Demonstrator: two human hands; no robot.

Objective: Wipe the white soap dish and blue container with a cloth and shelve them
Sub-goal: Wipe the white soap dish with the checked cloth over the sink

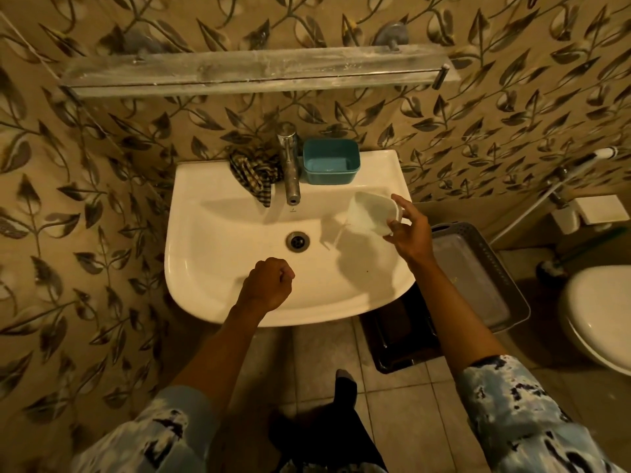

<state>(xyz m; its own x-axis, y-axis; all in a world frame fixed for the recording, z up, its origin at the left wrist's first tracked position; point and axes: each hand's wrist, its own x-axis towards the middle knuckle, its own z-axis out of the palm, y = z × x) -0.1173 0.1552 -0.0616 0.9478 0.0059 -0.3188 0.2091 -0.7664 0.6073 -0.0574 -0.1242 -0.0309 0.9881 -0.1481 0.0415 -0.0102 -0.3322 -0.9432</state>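
Right hand (pixel 408 235) gripping the white oval plastic soap dish (pixel 374 213), tilted over the right side of the white ceramic sink (pixel 211 288), thin stream of water running from it into the basin. Left hand (pixel 268 285) curled into an empty fist above the front rim. Blue rectangular plastic container (pixel 330 162) on the back ledge just right of the metal tap (pixel 290 165); checked cloth (pixel 254 170) just left. Long grey wall shelf (pixel 252 71) above

White sink (pixel 218 302) at centre, with a white soap dish (pixel 370 215) right of centre — a blue container (pixel 330 162) above it. Upper centre, a checked brown-and-cream cloth (pixel 255 170). Tan wall tiles (pixel 68 199) bear dark leaf patterns; sleeves (pixel 522 414) at bottom — pale blue, dark blotches.
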